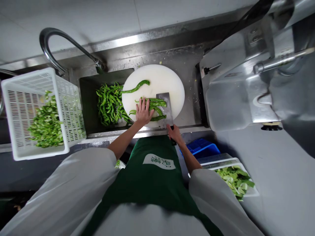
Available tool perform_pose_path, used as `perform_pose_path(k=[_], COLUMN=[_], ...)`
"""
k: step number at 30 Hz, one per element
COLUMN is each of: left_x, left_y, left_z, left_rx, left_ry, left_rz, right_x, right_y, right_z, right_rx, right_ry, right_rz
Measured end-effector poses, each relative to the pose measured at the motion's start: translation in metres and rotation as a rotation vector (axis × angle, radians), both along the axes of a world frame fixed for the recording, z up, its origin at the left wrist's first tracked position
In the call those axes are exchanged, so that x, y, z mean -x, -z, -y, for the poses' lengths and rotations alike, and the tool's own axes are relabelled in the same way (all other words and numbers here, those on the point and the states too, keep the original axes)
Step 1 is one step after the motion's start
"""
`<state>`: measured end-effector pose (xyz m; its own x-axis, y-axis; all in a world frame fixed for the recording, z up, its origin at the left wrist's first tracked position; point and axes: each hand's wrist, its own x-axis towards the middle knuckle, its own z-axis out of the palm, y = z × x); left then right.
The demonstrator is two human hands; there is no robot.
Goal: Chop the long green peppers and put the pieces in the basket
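Several long green peppers (159, 104) on round white board (162, 77), spread left hand (143, 114) resting on them; right hand (174, 132) clamped on black-handled rectangular steel cleaver (169, 109). Beside board, heap of whole green peppers (109, 102) in dark sink basin (88, 98).

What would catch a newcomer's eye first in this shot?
Probably the round white board near the centre, where the left hand rests on green peppers and the right hand holds a cleaver beside their ends. Next, the pile of whole peppers left of the board, and the white basket of chopped green pieces at far left.
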<state>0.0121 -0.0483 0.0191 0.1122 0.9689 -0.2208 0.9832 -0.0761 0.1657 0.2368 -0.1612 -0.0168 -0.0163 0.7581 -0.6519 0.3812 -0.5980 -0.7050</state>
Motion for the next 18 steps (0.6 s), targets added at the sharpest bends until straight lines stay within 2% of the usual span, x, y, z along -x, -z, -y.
perform_pose_path(k=[5, 9, 14, 18], left_x=[0.005, 0.008, -0.01, -0.016], left_y=[0.003, 0.008, 0.015, 0.013], left_z=[-0.001, -0.001, 0.004, 0.005], left_rx=[-0.008, -0.044, -0.057, -0.079], left_ry=[0.029, 0.041, 0.062, 0.069], left_rz=[0.03, 0.037, 0.074, 0.102], right_x=[-0.003, 0.008, 0.003, 0.004], right_y=[-0.002, -0.002, -0.006, -0.007], right_z=[-0.003, -0.006, 0.002, 0.002], right_rx=[0.029, -0.049, -0.015, -0.034], right_ry=[0.0, -0.014, 0.022, 0.067], right_rz=[-0.001, -0.037, 0.005, 0.01])
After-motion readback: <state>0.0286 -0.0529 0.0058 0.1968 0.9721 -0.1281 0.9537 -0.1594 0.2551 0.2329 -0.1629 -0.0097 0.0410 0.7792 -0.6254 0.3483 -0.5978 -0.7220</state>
